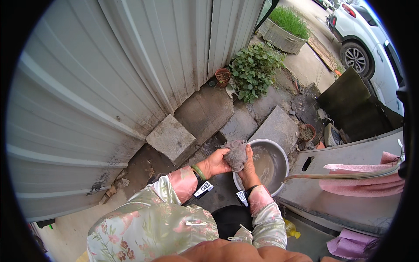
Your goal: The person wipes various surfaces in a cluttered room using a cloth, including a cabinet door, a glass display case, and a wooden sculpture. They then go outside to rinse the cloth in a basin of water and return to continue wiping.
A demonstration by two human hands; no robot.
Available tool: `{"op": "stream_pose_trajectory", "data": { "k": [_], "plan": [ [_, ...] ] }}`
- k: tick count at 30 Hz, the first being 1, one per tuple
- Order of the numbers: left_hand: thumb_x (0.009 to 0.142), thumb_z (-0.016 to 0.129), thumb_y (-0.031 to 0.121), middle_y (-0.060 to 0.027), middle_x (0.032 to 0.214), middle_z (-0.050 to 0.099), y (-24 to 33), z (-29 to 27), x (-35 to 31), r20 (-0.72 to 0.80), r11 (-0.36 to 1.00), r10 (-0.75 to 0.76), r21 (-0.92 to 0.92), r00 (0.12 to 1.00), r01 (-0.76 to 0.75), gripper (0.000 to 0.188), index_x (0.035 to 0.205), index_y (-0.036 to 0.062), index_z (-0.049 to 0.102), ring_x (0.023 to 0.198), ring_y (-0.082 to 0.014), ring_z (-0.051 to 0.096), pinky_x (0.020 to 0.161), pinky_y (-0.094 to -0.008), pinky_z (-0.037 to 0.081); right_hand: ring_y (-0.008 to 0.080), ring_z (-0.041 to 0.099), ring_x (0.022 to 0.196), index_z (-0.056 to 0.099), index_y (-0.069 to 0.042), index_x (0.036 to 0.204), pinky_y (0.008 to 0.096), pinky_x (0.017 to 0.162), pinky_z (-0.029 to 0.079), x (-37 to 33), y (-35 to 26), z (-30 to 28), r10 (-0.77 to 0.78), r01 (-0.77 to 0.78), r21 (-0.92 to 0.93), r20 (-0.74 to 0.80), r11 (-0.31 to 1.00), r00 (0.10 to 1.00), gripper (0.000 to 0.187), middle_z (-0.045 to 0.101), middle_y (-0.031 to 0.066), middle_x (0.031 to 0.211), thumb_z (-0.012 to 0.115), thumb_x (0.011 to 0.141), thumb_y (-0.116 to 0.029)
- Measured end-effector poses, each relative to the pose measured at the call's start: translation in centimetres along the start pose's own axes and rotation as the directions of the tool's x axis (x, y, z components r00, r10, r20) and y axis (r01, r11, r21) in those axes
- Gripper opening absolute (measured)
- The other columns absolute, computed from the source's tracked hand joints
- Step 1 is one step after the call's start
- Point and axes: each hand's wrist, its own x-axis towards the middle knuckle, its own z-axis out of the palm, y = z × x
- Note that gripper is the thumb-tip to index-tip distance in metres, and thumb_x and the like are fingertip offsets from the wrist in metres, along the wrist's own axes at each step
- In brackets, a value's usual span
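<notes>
Your left hand (214, 164) and right hand (249, 172) clasp a grey rag (236, 156) — bunched, both grips closed on it. You hold it at the left side of the basin (284, 162).

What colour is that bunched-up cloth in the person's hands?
The cloth is dull grey with a pinkish-mauve tinge; the head view shows it best.

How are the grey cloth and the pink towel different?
Colour: the grey cloth is dull and greyish, while the pink towel is bright pink.
Shape: the grey cloth is bunched into a lump; the pink towel is stretched out long.
Place: the grey cloth is in the left hand and right hand; no hand touches the pink towel.
Both look like soft fabric.
</notes>
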Motion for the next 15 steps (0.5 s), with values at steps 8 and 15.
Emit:
{"op": "stream_pose_trajectory", "data": {
  "k": [8,15],
  "plan": [
    [0.083,0.065,0.055,-0.0045,0.118,0.063,0.9,0.8,-1.5,-0.173,0.945,-0.096,0.294,0.980,0.145,0.060,0.121,0.0099,0.057,0.106,-0.0182,0.061,0.088,-0.0403,0.051,0.0298,0.055,0.109,0.015,-0.020,0.152,0.0438,0.090,0.050,-1.9,-2.5,4.5,-0.056,0.082,-0.128,0.195,0.988,0.979,0.096,0.050,0.0176,0.128,0.076,0.079,-0.011],
    [0.066,0.085,0.018,-0.0091,0.115,0.062,2.4,5.1,-1.2,0.154,0.255,0.309,0.937,0.939,-0.237,0.065,0.120,0.0008,0.055,0.105,-0.0189,0.058,0.091,-0.0328,0.047,0.0208,0.060,0.097,0.025,-0.021,0.150,0.0352,0.083,0.053,-2.1,-4.9,8.7,-0.115,0.203,-0.301,0.285,0.932,0.952,0.091,0.060,0.0125,0.117,0.072,0.078,0.005]
  ]
}}
